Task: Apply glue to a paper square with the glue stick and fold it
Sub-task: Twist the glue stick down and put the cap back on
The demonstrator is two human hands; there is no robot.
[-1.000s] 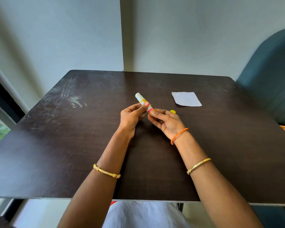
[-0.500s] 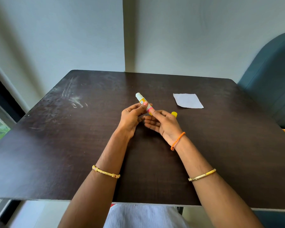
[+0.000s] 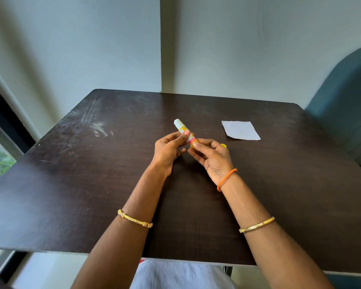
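Both hands hold a yellow and pink glue stick point(image 3: 182, 130) above the middle of the dark table point(image 3: 92, 195); its white glue end points up and away from me. My left hand point(image 3: 168, 150) grips the barrel near the middle. My right hand point(image 3: 212, 157) pinches the lower end between thumb and fingers. A small yellow cap point(image 3: 223, 145) peeks out behind my right hand, on the table or in the fingers, I cannot tell which. The white paper square point(image 3: 240, 130) lies flat to the right, apart from both hands.
A teal upholstered chair point(image 3: 346, 109) stands past the table's right edge. A grey wall runs right behind the far edge. A window with a dark frame point(image 3: 2, 130) is at the left. White smears point(image 3: 96, 126) mark the table's far left.
My right hand has turned slightly at the stick's lower end and its wrist has shifted. The glue stick, left hand and paper stay where they were.
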